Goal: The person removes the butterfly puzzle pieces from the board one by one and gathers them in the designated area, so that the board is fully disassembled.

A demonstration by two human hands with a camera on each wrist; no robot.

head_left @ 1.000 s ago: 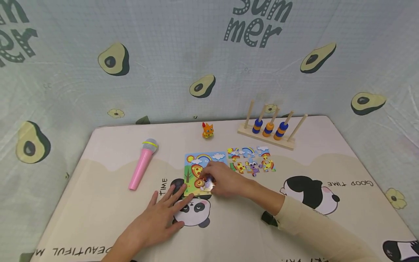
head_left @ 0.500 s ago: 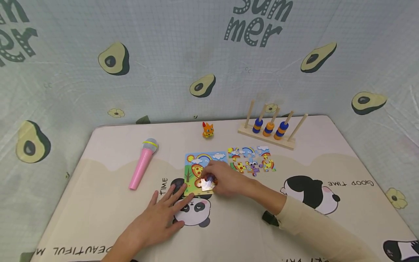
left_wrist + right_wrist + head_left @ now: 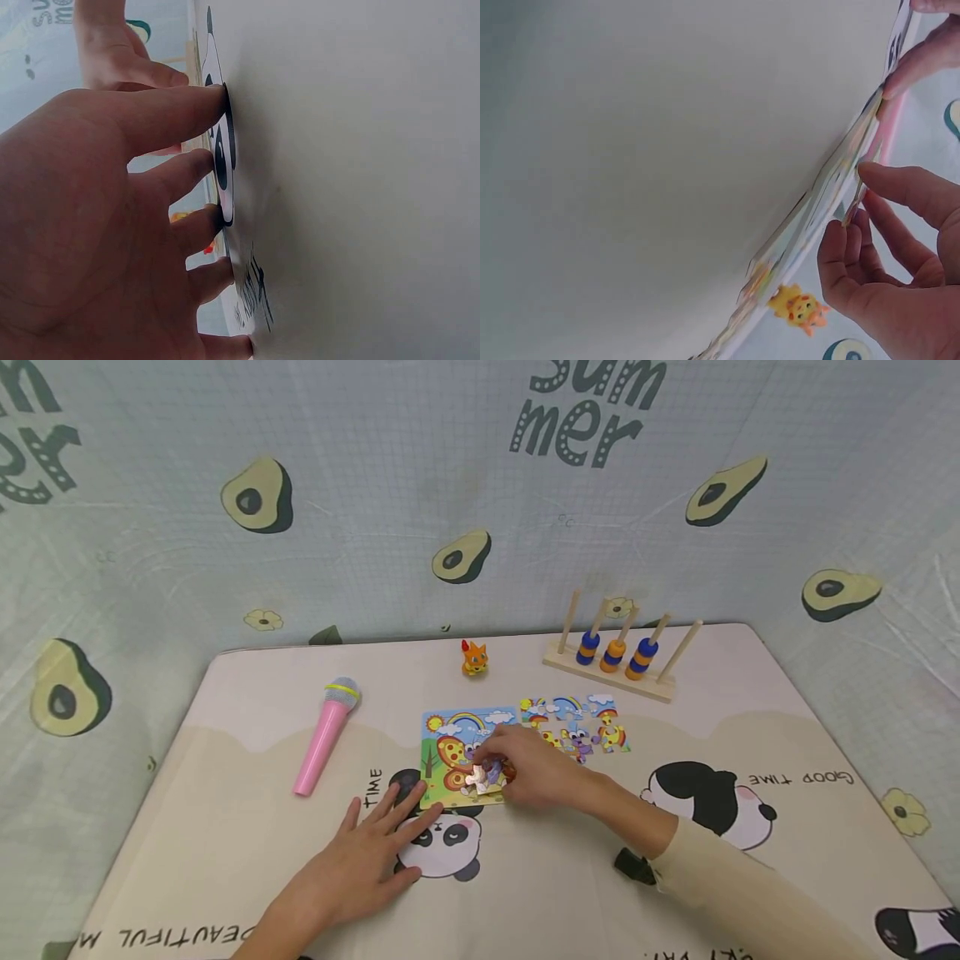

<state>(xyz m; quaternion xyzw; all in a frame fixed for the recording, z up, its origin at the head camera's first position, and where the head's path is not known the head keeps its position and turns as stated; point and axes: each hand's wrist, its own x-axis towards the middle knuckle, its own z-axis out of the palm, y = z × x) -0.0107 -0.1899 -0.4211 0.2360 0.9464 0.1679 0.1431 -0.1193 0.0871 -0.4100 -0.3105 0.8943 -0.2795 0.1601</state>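
A picture puzzle board (image 3: pixel 431 750) with a sun, rainbow and butterfly lies mid-table. Over its lower right part, my right hand (image 3: pixel 542 772) pinches a puzzle piece (image 3: pixel 489 777) between thumb and fingers. In the right wrist view the piece (image 3: pixel 853 208) appears edge-on, just off the board, though contact is hard to judge. My left hand (image 3: pixel 366 862) lies with fingers spread on the tablecloth, fingertips at the board's lower left corner. Beside the board's right edge are several loose puzzle pieces (image 3: pixel 576 739) in two rows, partly covered by my right hand.
A pink toy microphone (image 3: pixel 324 743) lies left of the board. Behind it stands a small orange fox figure (image 3: pixel 474 658). At the back right is a wooden peg rack (image 3: pixel 609 675) with blue and orange rings. An avocado-print sheet (image 3: pixel 360 485) hangs behind the table.
My right hand has shifted slightly right over the board with the piece, whose tilt has changed. More of the butterfly picture shows. My left hand has stayed in place.
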